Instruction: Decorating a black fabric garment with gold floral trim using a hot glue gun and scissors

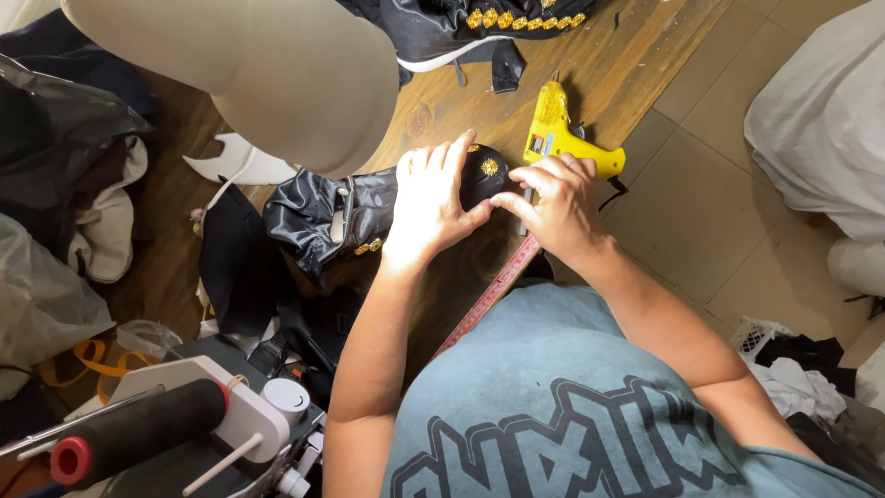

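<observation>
Both hands press black satin piece [355, 214] w/ gold stud: left hand [429, 205] flat on top, right hand [558, 205] apparently pinching its edge; yellow glue gun [558, 134] at 1 o'clock.

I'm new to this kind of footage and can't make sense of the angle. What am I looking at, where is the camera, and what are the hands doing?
The camera sits on a person's head and looks straight down, so you see their grey-blue shirt and both bare arms reaching forward. There is no machine at work, only two hands over a wooden table. The left hand presses flat on a shiny black fabric piece with a small gold ornament. The right hand touches its edge beside that ornament. Just beyond lies a yellow glue gun, and a red measuring tape runs under the wrists. A beige dress form looms at top left, and a black garment with gold trim lies farther back.
</observation>
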